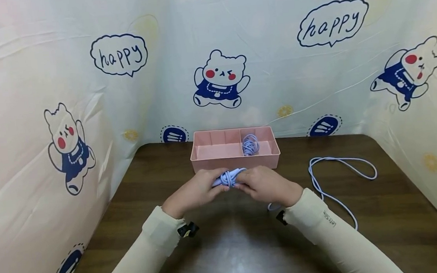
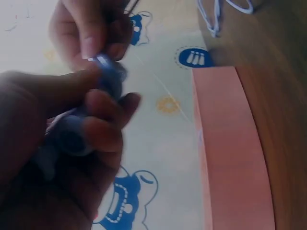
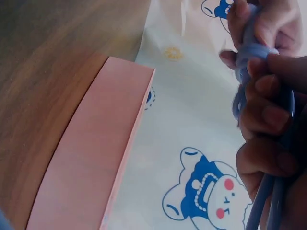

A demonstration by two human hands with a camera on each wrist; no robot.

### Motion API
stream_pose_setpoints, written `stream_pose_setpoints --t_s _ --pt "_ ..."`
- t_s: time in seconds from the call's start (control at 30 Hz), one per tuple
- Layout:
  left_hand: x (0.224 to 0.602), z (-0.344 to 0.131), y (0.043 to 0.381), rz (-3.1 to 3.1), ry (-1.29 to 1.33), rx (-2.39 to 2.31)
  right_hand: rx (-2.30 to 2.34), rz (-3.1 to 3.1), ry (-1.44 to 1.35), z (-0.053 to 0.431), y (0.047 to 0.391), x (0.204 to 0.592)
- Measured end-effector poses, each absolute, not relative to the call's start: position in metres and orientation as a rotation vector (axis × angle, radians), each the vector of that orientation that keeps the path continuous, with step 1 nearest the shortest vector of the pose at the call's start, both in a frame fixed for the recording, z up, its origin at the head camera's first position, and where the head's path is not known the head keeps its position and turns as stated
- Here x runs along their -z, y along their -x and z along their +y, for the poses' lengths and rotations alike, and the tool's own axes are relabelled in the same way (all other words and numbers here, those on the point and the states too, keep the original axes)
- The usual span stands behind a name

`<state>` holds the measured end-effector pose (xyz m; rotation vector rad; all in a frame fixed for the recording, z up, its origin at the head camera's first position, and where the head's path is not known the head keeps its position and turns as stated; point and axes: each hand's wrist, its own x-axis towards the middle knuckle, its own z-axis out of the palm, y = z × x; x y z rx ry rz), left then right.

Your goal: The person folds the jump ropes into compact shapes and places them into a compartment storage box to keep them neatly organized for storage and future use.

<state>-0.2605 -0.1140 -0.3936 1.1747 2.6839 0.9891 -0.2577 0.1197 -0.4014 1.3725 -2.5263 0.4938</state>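
Note:
Between both hands is a bundle of light-blue cord, wound crosswise around its middle. My left hand grips the bundle's left end, fingers curled round it. The right hand pinches its other end, and two strands run down out of that palm in the right wrist view. Just beyond the hands stands a pink divided box. In its right compartment lies another coiled bundle of blue cord. The left wrist view is blurred, and fingers cover much of the held cord there.
A loose length of blue cord lies on the right of the dark wooden table, partly behind the right sleeve. A short loop of cord shows under the right wrist. Printed cloth hangs around the table's back and sides.

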Motion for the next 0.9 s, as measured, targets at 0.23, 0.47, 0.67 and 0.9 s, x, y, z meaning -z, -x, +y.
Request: stream_pose_setpoints --t_s 0.23,0.47,0.67,0.9 --pt "0.392 -0.115 0.256 2.613 -1.203 -0.984 -0.634 -2.526 -1.420 0.120 0.257 0.398" --pt "0.401 -0.108 0.250 2.768 -1.147 -0.830 -0.666 -2.534 -1.470 0.117 0.254 0.400" --pt "0.400 -0.105 0.246 2.797 -1.172 -0.817 -0.800 -2.527 -1.488 0.119 0.256 0.402" --pt "0.401 -0.104 0.244 2.755 -1.218 -0.776 -0.945 -2.524 -1.555 0.122 0.260 0.400"
